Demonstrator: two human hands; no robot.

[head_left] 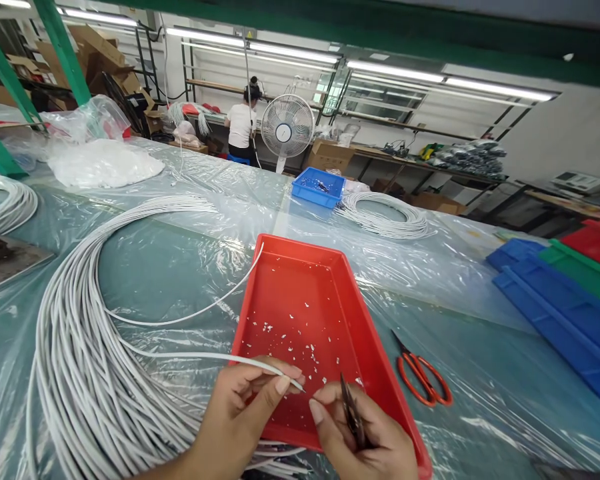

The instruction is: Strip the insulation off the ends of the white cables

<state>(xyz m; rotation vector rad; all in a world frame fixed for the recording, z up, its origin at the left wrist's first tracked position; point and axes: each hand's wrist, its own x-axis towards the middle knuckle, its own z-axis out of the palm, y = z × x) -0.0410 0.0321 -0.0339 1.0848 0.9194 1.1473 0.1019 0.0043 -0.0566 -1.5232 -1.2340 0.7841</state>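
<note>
Your left hand (253,403) pinches the white cable (195,355) over the red tray's (300,283) 6 o'clock end; your right hand (383,440) grips a dark tool (349,407), partly finger-hidden. Film-covered table (155,267); fan (287,127) at 12 o'clock.

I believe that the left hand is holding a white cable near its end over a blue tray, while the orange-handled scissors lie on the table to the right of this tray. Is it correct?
Not quite: the tray under the cable end is red, as the head view shows. The left hand, white cable and orange-handled scissors are as you describe.
</note>
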